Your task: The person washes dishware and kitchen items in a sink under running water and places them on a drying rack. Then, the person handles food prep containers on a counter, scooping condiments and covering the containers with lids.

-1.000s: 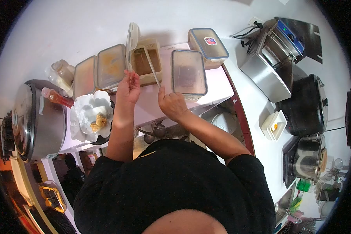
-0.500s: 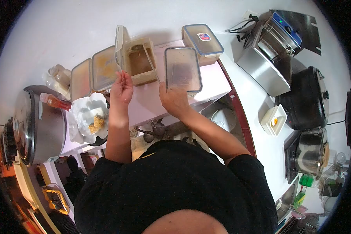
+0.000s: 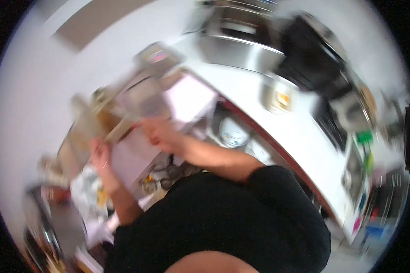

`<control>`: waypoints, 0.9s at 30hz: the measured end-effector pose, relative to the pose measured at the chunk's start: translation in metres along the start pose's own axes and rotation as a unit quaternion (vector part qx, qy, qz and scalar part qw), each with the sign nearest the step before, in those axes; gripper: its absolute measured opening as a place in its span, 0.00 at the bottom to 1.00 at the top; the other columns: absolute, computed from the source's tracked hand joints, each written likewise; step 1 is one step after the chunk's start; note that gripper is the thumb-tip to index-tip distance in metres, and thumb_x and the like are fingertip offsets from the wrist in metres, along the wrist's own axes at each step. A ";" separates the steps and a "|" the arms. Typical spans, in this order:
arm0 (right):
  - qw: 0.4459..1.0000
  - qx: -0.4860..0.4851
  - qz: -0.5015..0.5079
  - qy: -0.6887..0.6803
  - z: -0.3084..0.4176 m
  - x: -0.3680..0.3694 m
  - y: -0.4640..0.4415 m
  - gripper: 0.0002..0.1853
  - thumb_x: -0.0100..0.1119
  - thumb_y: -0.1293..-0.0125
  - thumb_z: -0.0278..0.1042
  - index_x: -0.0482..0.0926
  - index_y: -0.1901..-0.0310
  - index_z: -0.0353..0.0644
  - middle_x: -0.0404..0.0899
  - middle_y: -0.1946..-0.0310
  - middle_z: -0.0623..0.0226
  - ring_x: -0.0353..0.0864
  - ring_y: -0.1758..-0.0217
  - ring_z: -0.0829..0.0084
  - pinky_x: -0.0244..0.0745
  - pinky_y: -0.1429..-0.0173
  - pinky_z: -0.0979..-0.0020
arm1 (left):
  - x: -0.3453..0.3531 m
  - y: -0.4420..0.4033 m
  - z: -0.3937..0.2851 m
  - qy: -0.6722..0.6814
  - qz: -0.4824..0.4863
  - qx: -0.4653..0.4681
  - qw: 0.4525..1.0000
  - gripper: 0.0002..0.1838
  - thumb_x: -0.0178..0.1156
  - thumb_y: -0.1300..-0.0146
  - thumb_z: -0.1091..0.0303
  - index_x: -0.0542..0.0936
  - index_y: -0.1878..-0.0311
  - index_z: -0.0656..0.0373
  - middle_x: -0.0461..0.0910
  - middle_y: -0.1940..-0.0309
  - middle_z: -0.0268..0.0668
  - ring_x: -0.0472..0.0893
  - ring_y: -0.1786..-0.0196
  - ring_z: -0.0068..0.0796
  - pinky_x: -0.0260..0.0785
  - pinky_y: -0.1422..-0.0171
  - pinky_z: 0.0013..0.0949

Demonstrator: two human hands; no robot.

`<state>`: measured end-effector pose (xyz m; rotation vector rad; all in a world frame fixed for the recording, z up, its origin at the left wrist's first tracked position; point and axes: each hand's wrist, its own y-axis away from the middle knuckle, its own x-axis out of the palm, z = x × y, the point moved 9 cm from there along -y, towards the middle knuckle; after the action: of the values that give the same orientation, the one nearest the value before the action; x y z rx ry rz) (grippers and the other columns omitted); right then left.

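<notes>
The view is smeared by motion. My left hand (image 3: 101, 157), its fingers curled together, is beside a tan plastic container (image 3: 120, 130) with its lid raised. Whatever those fingers hold is too blurred to make out. My right hand (image 3: 161, 135) is closed at the near end of a clear-lidded container (image 3: 146, 99), close to the open one's corner; its grip is also unclear. Below my left hand is a bowl lined with white paper (image 3: 81, 189), with golden-brown pieces in it.
Another lidded container (image 3: 161, 59) stands at the back. Along the white counter (image 3: 255, 109) are a steel fryer (image 3: 241, 53), a black pot (image 3: 310, 57), a white dish (image 3: 278, 101) and a steel pot (image 3: 351, 113). A large lidded pot (image 3: 66, 223) stands at lower left.
My view has swung right, so the counter things appear further left and the whole scene is blurred. Both hands stay by the containers, my right hand nearer the open container's corner.
</notes>
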<state>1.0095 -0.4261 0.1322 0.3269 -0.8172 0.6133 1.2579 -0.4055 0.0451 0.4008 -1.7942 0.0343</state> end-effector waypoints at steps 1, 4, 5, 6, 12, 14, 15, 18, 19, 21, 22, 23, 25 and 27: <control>0.997 -0.041 0.018 0.058 0.022 0.005 0.017 0.13 0.48 0.38 0.35 0.76 0.58 0.37 0.55 0.87 0.82 0.51 0.88 0.87 0.44 0.83 0.82 | -0.004 -0.004 0.008 -0.055 -0.038 0.014 0.998 0.06 0.50 0.40 0.75 0.72 0.61 0.64 0.75 0.68 0.38 0.75 0.65 0.28 0.72 0.59 0.26; 0.999 -0.028 -0.016 0.004 0.078 -0.001 0.087 0.13 0.48 0.37 0.34 0.75 0.59 0.34 0.55 0.90 0.80 0.50 0.89 0.87 0.47 0.82 0.81 | -0.004 -0.010 0.048 -0.232 -0.111 0.036 0.966 0.07 0.50 0.40 0.75 0.72 0.59 0.64 0.74 0.66 0.38 0.74 0.63 0.30 0.71 0.58 0.28; 0.996 -0.064 -0.056 0.006 0.099 -0.023 0.112 0.13 0.48 0.37 0.34 0.75 0.59 0.34 0.55 0.90 0.80 0.50 0.89 0.87 0.47 0.82 0.81 | -0.003 -0.008 0.061 -0.283 -0.127 0.047 0.949 0.07 0.50 0.41 0.74 0.72 0.59 0.64 0.74 0.66 0.38 0.74 0.63 0.30 0.71 0.58 0.29; 0.993 -0.114 -0.017 0.011 0.122 -0.031 0.141 0.12 0.47 0.36 0.33 0.75 0.59 0.33 0.55 0.90 0.80 0.50 0.89 0.87 0.47 0.82 0.81 | 0.000 -0.006 0.076 -0.329 -0.132 0.054 0.934 0.08 0.51 0.41 0.74 0.72 0.59 0.63 0.74 0.65 0.38 0.74 0.63 0.30 0.71 0.57 0.29; 0.878 -0.380 -0.257 0.136 0.220 -0.107 0.421 0.14 0.47 0.37 0.33 0.73 0.58 0.28 0.63 0.90 0.79 0.56 0.91 0.89 0.51 0.87 0.86 | 0.031 0.022 0.138 -0.549 -0.120 0.127 0.818 0.10 0.52 0.42 0.73 0.72 0.56 0.62 0.74 0.63 0.39 0.74 0.60 0.33 0.70 0.55 0.32; 0.775 -0.461 -0.398 0.168 0.229 -0.117 0.539 0.16 0.46 0.36 0.35 0.73 0.59 0.27 0.64 0.91 0.80 0.57 0.93 0.90 0.52 0.91 0.88 | 0.051 0.030 0.150 -0.627 -0.094 0.166 0.755 0.11 0.52 0.43 0.72 0.72 0.56 0.62 0.74 0.62 0.39 0.73 0.59 0.34 0.69 0.54 0.34; 0.702 -0.491 -0.476 0.198 0.230 -0.125 0.600 0.15 0.46 0.36 0.35 0.73 0.60 0.27 0.63 0.92 0.80 0.57 0.93 0.91 0.51 0.90 0.88 | 0.065 0.036 0.158 -0.670 -0.078 0.187 0.715 0.12 0.52 0.43 0.72 0.72 0.55 0.62 0.74 0.61 0.39 0.73 0.59 0.34 0.69 0.54 0.34; 0.515 -0.505 -0.667 0.190 0.215 -0.157 0.766 0.14 0.47 0.37 0.35 0.74 0.58 0.31 0.55 0.93 0.81 0.47 0.91 0.87 0.44 0.84 0.80 | 0.101 0.047 0.174 -0.767 -0.034 0.253 0.588 0.13 0.52 0.44 0.71 0.72 0.54 0.61 0.74 0.60 0.39 0.73 0.58 0.35 0.68 0.53 0.36; 0.440 -0.456 -0.753 0.179 0.215 -0.169 0.813 0.14 0.47 0.37 0.35 0.75 0.61 0.32 0.54 0.93 0.81 0.48 0.91 0.87 0.43 0.84 0.80 | 0.113 0.050 0.180 -0.790 -0.015 0.272 0.549 0.14 0.53 0.44 0.71 0.72 0.54 0.61 0.74 0.60 0.39 0.73 0.57 0.36 0.68 0.53 0.36; 0.366 -0.374 -0.828 0.202 0.230 -0.214 0.893 0.12 0.47 0.38 0.33 0.76 0.62 0.33 0.55 0.91 0.81 0.49 0.91 0.87 0.42 0.85 0.81 | 0.131 0.055 0.187 -0.826 0.012 0.302 0.476 0.14 0.53 0.44 0.70 0.72 0.53 0.60 0.74 0.59 0.40 0.73 0.57 0.37 0.68 0.52 0.37; 0.345 -0.331 -0.850 0.223 0.237 -0.250 0.936 0.12 0.47 0.38 0.33 0.76 0.64 0.33 0.57 0.91 0.79 0.51 0.89 0.87 0.45 0.84 0.80 | 0.137 0.056 0.186 -0.840 0.026 0.310 0.444 0.15 0.53 0.45 0.70 0.72 0.53 0.60 0.74 0.58 0.40 0.73 0.56 0.37 0.67 0.51 0.38; 0.270 -0.250 -0.882 0.294 0.241 -0.298 0.998 0.12 0.47 0.39 0.33 0.77 0.65 0.32 0.63 0.89 0.74 0.59 0.88 0.82 0.53 0.83 0.77 | 0.145 0.057 0.187 -0.853 0.043 0.323 0.407 0.15 0.53 0.45 0.70 0.72 0.52 0.60 0.74 0.58 0.40 0.73 0.56 0.37 0.67 0.51 0.39; 0.129 -0.049 -0.906 0.400 0.269 -0.323 1.028 0.12 0.48 0.42 0.32 0.77 0.66 0.32 0.73 0.83 0.62 0.73 0.81 0.68 0.66 0.75 0.68 | 0.163 0.059 0.179 -0.876 0.080 0.345 0.327 0.16 0.54 0.45 0.69 0.72 0.52 0.59 0.73 0.57 0.40 0.73 0.55 0.38 0.67 0.50 0.40; 0.119 0.193 -0.872 0.434 0.283 -0.352 1.036 0.11 0.49 0.47 0.31 0.77 0.67 0.33 0.78 0.69 0.49 0.78 0.62 0.52 0.73 0.59 0.58 | 0.188 0.060 0.168 -0.890 0.136 0.374 0.223 0.17 0.54 0.46 0.69 0.72 0.51 0.59 0.73 0.56 0.40 0.72 0.54 0.39 0.66 0.50 0.41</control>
<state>0.0148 0.1081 0.0904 0.9621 1.2570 -1.3869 1.0454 -0.4356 0.1897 0.9896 -4.1855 1.2703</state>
